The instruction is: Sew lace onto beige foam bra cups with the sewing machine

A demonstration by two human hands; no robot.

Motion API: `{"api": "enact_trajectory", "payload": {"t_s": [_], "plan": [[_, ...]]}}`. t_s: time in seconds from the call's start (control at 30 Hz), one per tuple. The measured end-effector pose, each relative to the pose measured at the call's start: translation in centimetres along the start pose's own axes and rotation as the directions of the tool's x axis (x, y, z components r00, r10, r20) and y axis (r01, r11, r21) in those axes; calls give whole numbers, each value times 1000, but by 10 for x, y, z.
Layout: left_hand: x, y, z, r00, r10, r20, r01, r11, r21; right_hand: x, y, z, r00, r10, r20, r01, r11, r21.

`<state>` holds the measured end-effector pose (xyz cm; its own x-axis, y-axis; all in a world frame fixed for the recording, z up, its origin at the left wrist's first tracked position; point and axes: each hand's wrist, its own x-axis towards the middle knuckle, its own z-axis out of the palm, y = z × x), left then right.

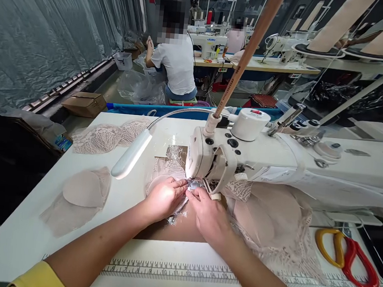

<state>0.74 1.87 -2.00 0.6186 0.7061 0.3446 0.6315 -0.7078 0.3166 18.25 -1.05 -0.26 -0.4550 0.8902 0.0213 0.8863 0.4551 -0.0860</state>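
Observation:
A beige lace bra cup piece point(167, 170) lies under the head of a white sewing machine point(199, 151). My left hand point(166, 199) presses its fingers together on this piece, just left of the needle area. On the other side, my right hand point(212, 214) pinches the work close to the presser foot point(194, 185), thumb side toward my left fingertips. Both hands hide much of the seam, and the needle itself cannot be made out. Beneath the work is a brown plate point(179, 227) with shiny clear tape on it.
A lit lamp point(132, 154) arches over the left side. Beige cup pieces point(82, 189) and lace point(101, 140) lie left; a larger lace garment point(279, 218) lies right, beside scissors point(349, 258). A ruler strip point(163, 270) runs along the front. A co-worker point(181, 62) sits ahead.

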Motion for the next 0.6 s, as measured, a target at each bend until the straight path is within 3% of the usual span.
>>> {"api": "enact_trajectory", "payload": {"t_s": [0.33,0.6], "plan": [[1,0,0,978,-211,-8,211,976,53,-4,9,15,986,-59,-157,71,995,68],[-5,-4,-7,910,-408,76,406,913,41,-5,10,16,978,-79,-191,102,988,115]]}}
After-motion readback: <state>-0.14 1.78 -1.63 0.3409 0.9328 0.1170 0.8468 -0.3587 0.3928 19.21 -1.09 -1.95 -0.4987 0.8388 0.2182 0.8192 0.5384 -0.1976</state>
